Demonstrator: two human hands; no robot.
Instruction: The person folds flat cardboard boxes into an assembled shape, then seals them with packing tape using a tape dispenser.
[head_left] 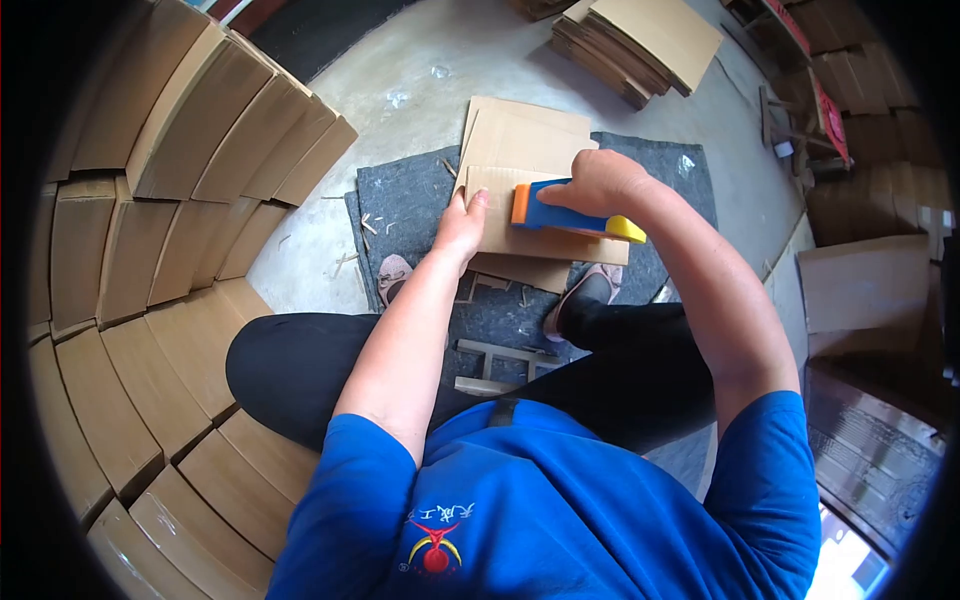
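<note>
My left hand pinches the left edge of a flat cardboard piece, thumb on top. In my right hand is a blue hand tool with an orange end and a yellow end; I cannot make out its exact kind. It lies across the top of the cardboard piece, and the fingers on its far side are partly hidden. More flat cardboard sheets show beyond and underneath this piece, between my feet.
A dark grey mat with scattered scraps lies under the cardboard. Tall stacks of folded cartons stand close on my left. A cardboard pile sits farther ahead. A slatted frame is on the mat below me. More cardboard leans at right.
</note>
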